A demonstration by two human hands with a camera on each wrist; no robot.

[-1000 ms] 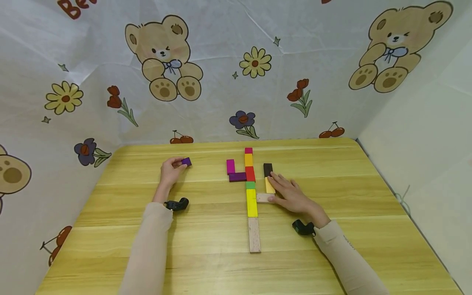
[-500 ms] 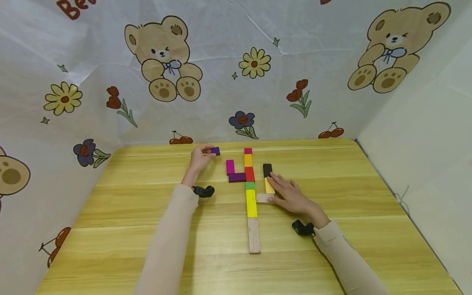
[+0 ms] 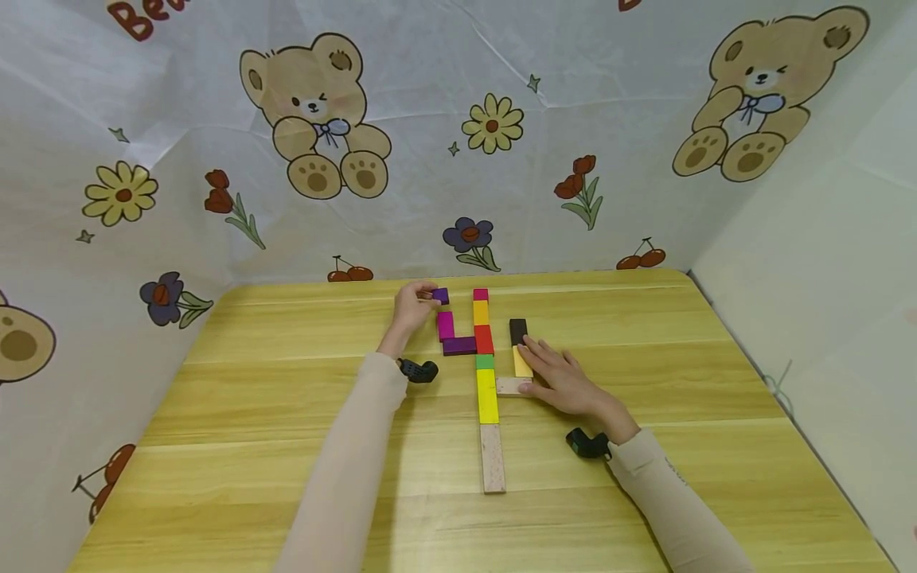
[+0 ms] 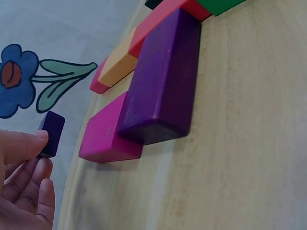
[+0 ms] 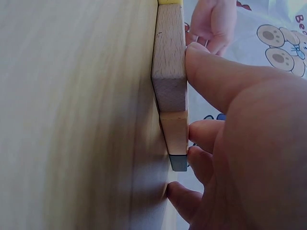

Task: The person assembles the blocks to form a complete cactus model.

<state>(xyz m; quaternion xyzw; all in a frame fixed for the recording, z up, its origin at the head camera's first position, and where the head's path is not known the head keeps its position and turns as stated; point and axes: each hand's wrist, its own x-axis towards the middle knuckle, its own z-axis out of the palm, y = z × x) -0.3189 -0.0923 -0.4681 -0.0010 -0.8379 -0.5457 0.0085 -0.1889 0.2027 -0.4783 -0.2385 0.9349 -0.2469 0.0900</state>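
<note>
Between thumb and fingers, my left hand (image 3: 414, 307) pinches a small purple block (image 4: 52, 134). That block is held just beyond the far end of a magenta block (image 3: 446, 325), with a small gap visible in the left wrist view. The magenta block touches a longer dark purple block (image 4: 165, 76), which meets the red block (image 3: 484, 339) of the central row. On the other side, my right hand (image 3: 566, 382) rests on the light yellow block (image 3: 522, 363) and the short plain wooden block (image 5: 170, 52). Its fingers are spread and fairly straight. A black block (image 3: 518, 330) lies beyond them.
The central row also holds a pink block (image 3: 481, 294), an orange block (image 3: 481, 312), a green block (image 3: 485, 361), a yellow block (image 3: 487, 395) and a long plain wooden block (image 3: 492, 458). A printed cloth (image 3: 423, 159) hangs behind the wooden table (image 3: 286, 477).
My left hand has carried the small purple block rightward and slightly away, from the table's left side to beyond the magenta block. The right hand has stayed in place.
</note>
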